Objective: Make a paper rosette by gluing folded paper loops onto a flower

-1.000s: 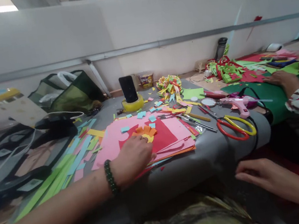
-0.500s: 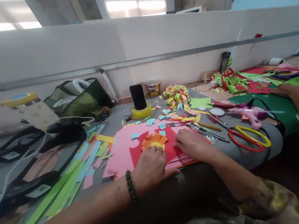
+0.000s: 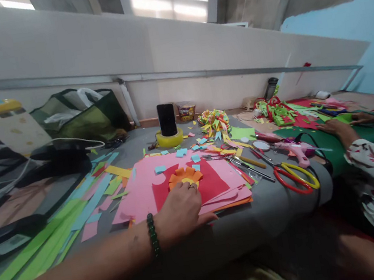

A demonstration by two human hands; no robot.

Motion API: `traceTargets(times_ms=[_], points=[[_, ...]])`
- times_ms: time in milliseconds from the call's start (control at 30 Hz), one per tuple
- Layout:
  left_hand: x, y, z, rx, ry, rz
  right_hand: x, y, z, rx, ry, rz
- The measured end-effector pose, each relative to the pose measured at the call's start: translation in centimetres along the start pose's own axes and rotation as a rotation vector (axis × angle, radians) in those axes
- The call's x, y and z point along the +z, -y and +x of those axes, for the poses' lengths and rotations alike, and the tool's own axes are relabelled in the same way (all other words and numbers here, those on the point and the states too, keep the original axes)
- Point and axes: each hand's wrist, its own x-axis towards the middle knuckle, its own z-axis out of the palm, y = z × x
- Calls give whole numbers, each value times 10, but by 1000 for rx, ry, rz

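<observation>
Orange paper flower (image 3: 184, 174) is on the red sheet (image 3: 213, 181), which lies on a stack of pink sheets (image 3: 140, 180) near the table's front edge. Looks like the stack doubles as a flat work pad, clear of the loose strips.

Left hand (image 3: 181, 208) is over the flower's near side, fingers curled down onto it; reads as steadying it against the red sheet. Can't tell if the fingertips pinch or just press, knuckles block the view.

Right hand (image 3: 355, 246) is off the work, low by the front edge, blurred; can't tell its grip or whether it holds anything.

Scissors (image 3: 295, 177) lie right of the stack, handles toward the wearer, so probably parked for quick pickup. Glue gun (image 3: 295, 151) just behind them, also handy.

Phone (image 3: 167, 119) stands upright at the yellow tape roll (image 3: 170, 139), roll likely serving as its stand. Green strips (image 3: 58, 233) sit off left, presumably kept out of the way
</observation>
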Motion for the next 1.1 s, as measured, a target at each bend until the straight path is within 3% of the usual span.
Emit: traceTargets(times_ms=[67,100,233,333,500,600,767,933,1100], points=[[1,-2,-1,-9,27,23,3,20,-2,66,71,-5],[1,-3,-1,-13,33,29,0,34,-6,32,109,47],[6,-5,-4,-13,14,27,-34,94,-19,-309,134,271],[11,-7,-6,4,-4,51,-58,129,-9,-509,-47,339],[13,-9,-7,15,-25,44,-78,167,44,-626,-410,275],[11,-9,-5,19,42,28,-86,194,81,-553,-467,77],[8,-9,-3,30,93,30,-107,238,124,-246,-184,-312],[5,-9,-3,33,93,44,-112,263,155,-176,-91,-284],[6,-8,-3,22,60,-6,-105,265,173,-216,-59,-162]])
